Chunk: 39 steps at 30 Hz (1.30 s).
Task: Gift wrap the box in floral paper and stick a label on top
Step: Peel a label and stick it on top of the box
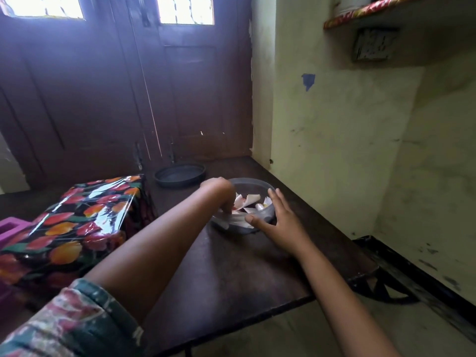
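The dark tabletop [231, 266] carries everything. The box [77, 222] sits at its left side, already covered in glossy floral paper and pushed aside, likely to free working room. No label shows on its top, so that step looks unfinished. Behind, a round lid [180, 175] lies on its own, set well back so the tin [239, 228] stays open. The right hand [279, 217] has a wide grip, fingers spread and thumb against the near wall, apparently steadying the tin. The left hand [219, 193] dips inside with curled fingers. Whether its grip holds one of the paper slips [251, 199] I cannot tell.
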### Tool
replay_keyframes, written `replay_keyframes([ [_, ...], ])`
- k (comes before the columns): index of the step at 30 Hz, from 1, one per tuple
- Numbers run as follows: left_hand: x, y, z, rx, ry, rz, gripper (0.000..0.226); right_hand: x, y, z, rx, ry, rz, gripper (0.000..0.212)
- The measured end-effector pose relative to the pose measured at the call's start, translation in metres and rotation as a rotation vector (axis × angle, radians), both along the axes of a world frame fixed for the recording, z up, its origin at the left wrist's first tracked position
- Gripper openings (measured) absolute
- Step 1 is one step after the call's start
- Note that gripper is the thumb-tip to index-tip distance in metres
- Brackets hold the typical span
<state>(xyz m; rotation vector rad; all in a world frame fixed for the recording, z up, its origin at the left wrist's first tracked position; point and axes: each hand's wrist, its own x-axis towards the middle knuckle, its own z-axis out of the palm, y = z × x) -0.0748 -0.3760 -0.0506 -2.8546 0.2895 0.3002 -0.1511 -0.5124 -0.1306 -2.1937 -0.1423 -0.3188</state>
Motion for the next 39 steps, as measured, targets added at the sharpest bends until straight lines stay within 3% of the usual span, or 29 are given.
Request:
replay_keyframes([
  [5,0.0,0.005,0.002,-0.089,-0.092,0.039,0.031,0.0,0.0,-0.001,0.007,-0.007,-0.001,0.089],
  [12,0.0,0.021,0.03,-0.507,-0.259,0.049,0.028,0.002,0.001,-0.001,0.012,0.001,0.006,0.089],
  [17,-0.023,0.034,0.059,-0.647,-0.313,-0.057,0.019,-0.004,0.006,0.008,-0.121,-0.061,-0.086,0.089],
  [20,-0.044,0.047,0.08,-0.602,-0.446,-0.144,0.022,-0.017,0.026,0.038,0.14,-0.24,-0.078,0.077],
  [23,-0.071,0.064,0.095,-0.549,-0.554,-0.225,0.022,-0.024,0.06,0.083,0.503,-0.127,0.085,0.049],
  [27,-0.111,0.102,0.107,-0.467,-0.649,-0.237,0.017,-0.046,0.107,0.128,0.512,0.158,0.282,0.039],
  [32,-0.145,0.156,0.113,-0.515,-0.624,-0.162,0.021,-0.064,0.147,0.132,0.515,0.233,0.343,0.003],
  [34,-0.155,0.176,0.112,-0.591,-0.585,-0.133,0.019,-0.07,0.161,0.13,0.507,0.198,0.326,0.014],
  [39,-0.168,0.206,0.104,-0.81,-0.592,-0.018,0.01,-0.069,0.178,0.126,0.386,-0.121,0.12,0.021],
])
